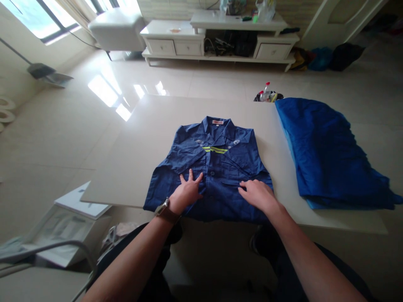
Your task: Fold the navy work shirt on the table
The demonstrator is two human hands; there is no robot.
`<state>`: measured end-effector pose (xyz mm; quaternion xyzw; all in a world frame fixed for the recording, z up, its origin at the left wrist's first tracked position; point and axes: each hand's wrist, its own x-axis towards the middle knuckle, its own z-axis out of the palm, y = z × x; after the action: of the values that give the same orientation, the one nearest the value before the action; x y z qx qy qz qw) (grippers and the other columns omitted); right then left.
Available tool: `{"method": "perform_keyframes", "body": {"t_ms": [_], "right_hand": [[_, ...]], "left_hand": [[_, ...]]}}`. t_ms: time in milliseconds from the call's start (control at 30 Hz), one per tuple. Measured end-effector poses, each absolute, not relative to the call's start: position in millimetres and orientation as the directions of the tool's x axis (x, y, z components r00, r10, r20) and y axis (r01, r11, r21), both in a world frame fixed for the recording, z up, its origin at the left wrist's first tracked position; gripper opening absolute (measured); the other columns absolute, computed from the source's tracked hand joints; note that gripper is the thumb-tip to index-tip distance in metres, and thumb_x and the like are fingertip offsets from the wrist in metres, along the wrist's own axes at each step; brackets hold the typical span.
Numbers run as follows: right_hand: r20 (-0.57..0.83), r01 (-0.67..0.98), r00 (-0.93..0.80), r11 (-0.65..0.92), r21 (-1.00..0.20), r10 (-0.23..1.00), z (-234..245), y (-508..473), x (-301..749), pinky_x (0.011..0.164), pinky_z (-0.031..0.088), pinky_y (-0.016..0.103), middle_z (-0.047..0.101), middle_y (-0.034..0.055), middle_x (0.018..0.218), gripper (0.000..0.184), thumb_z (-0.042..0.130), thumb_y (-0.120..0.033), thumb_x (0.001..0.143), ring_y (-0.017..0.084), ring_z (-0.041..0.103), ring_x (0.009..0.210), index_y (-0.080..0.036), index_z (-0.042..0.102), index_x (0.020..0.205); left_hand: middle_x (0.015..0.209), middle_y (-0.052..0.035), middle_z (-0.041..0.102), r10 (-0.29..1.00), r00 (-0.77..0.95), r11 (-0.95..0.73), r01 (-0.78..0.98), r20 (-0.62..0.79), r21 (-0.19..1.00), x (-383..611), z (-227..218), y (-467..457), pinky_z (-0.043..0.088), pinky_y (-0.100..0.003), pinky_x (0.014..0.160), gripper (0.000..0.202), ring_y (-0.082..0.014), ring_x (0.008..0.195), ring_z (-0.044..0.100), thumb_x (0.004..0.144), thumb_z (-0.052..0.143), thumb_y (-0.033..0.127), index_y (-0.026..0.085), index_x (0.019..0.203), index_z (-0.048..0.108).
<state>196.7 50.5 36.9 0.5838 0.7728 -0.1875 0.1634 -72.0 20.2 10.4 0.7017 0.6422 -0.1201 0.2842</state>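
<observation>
1 shirt (214, 167), 2 hands (187, 192)

A home living room: a white TV cabinet (220, 40) with drawers, glossy floor tiles (63, 134), big window (40, 16)

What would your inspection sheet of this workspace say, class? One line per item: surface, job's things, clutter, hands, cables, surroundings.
Surface: pale table, flat.
Job's things: dark blue work shirt, collar away from the person, sleeves folded in.
Clutter: brighter blue cloth pile at the right; bottles beyond the far edge.
Hands: left hand and right hand flat, open, on the shirt's lower front.
Cables: tangle in the TV cabinet.
Surroundings: glossy tiled floor, window, dustpan.
</observation>
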Motion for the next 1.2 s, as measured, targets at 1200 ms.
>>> {"method": "perform_keyframes", "body": {"t_ms": [1200], "right_hand": [[-0.272, 0.901, -0.422, 0.365, -0.235, 0.865, -7, 52, 197, 0.126, 0.033, 0.044, 0.038, 0.0186, 0.164, 0.066, 0.055, -0.022, 0.093, 0.031, 0.034, 0.155, -0.001, 0.046, 0.155]], "left_hand": [[0.169, -0.0256, 0.02, 0.886, 0.187, -0.064, 0.956, -0.425, 0.286, -67, 9, 35, 0.034, -0.056, 0.124, 0.081, -0.0458, 0.157, 0.013, 0.092, 0.065, 0.025, 0.012, 0.163, 0.029]]}}
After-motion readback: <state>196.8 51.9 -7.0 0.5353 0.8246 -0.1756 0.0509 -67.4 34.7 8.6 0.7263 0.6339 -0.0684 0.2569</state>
